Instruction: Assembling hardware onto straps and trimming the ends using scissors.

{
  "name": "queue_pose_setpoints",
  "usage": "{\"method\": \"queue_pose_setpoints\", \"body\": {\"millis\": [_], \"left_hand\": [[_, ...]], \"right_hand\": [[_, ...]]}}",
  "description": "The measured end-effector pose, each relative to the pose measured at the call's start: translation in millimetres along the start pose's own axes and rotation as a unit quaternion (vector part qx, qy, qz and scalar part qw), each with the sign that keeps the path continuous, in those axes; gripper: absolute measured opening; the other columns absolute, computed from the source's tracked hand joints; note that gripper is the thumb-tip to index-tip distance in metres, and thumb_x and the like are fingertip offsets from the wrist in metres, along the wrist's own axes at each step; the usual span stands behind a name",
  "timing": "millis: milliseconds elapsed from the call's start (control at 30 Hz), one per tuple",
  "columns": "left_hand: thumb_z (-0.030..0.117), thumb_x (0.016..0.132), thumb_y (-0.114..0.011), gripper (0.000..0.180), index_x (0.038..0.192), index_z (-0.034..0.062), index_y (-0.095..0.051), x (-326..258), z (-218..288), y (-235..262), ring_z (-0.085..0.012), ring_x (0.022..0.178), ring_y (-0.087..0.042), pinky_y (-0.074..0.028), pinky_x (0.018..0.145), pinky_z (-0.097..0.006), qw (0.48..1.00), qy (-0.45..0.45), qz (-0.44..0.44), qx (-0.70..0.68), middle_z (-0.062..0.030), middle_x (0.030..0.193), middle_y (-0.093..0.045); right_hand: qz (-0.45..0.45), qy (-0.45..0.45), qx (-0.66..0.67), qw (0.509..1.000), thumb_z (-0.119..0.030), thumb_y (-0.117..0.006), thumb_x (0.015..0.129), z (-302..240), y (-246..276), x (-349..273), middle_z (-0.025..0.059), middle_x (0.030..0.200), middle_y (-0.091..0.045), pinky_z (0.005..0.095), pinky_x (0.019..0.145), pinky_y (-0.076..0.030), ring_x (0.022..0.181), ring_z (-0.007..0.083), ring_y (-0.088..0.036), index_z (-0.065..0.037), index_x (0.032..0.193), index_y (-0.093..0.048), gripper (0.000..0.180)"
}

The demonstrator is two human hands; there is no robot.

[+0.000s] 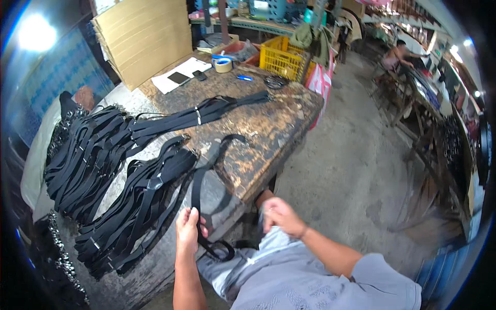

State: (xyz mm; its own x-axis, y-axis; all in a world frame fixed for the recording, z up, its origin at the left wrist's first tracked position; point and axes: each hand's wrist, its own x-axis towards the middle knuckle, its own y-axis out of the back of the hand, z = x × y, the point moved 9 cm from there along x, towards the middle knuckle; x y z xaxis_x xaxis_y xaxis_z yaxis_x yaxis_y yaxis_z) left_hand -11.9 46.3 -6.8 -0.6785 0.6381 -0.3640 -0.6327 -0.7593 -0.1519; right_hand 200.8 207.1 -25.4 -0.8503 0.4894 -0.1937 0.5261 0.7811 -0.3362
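A long, flat black fabric strap (197,187) runs from the stained brown tabletop (258,160) into the left hand (187,227), which grips it.
The right hand (281,214) is apart, blurred, fingers curled; whether it holds anything, I cannot tell. Bundled black straps (95,165) lie leftward.

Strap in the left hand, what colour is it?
The strap is black, seen best in the head view.
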Motion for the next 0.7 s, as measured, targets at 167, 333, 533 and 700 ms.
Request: {"method": "queue_pose_setpoints", "body": {"millis": [167,333,533,700], "left_hand": [[0.019,0.095,-0.052,0.017,0.087,0.0032,-0.053,-4,9,-2,-0.0128,0.043,-0.047,-0.036,0.038,-0.026,0.998,0.03,-0.003,0.055,-0.0055,0.069,-0.056],[0.019,0.093,-0.056,0.019,0.091,0.0007,-0.057,-2,-13,6,-0.0119,0.039,-0.047,-0.035,0.036,-0.026,0.995,0.089,-0.003,0.044,-0.0071,0.065,-0.059],[0.022,0.095,-0.056,0.019,0.085,0.0062,-0.058,-5,-15,2,-0.0098,0.041,-0.044,-0.033,0.039,-0.024,0.982,0.184,-0.006,0.041,-0.001,0.059,-0.053],[0.023,0.094,-0.057,0.02,0.085,0.0062,-0.059,4,-13,1,-0.0101,0.039,-0.043,-0.033,0.036,-0.025,0.971,0.235,0.023,0.041,-0.002,0.059,-0.056]], "right_hand": [[0.396,-0.076,-0.026,0.915,-0.004,-0.06,0.083,44,268,-62,0.0077,0.102,-0.051,0.0396,0.068,-0.057,0.081,0.022,-0.063,-0.009,0.103,-0.045,0.025],[0.5,-0.018,-0.047,0.864,-0.027,-0.054,0.094,-29,338,-35,0.0054,0.074,-0.052,0.0385,0.059,-0.056,0.062,0.02,-0.062,-0.01,0.094,-0.048,0.019],[0.398,0.128,-0.289,0.861,-0.028,-0.05,0.097,-237,284,102,0.0002,0.058,-0.049,0.0245,0.048,-0.044,0.054,0.009,-0.054,-0.004,0.074,-0.052,0.033],[0.123,0.179,-0.318,0.923,-0.017,-0.054,0.094,-399,198,265,-0.0013,0.062,-0.051,0.0247,0.053,-0.037,0.056,0.0091,-0.047,-0.005,0.065,-0.051,0.032]]}}
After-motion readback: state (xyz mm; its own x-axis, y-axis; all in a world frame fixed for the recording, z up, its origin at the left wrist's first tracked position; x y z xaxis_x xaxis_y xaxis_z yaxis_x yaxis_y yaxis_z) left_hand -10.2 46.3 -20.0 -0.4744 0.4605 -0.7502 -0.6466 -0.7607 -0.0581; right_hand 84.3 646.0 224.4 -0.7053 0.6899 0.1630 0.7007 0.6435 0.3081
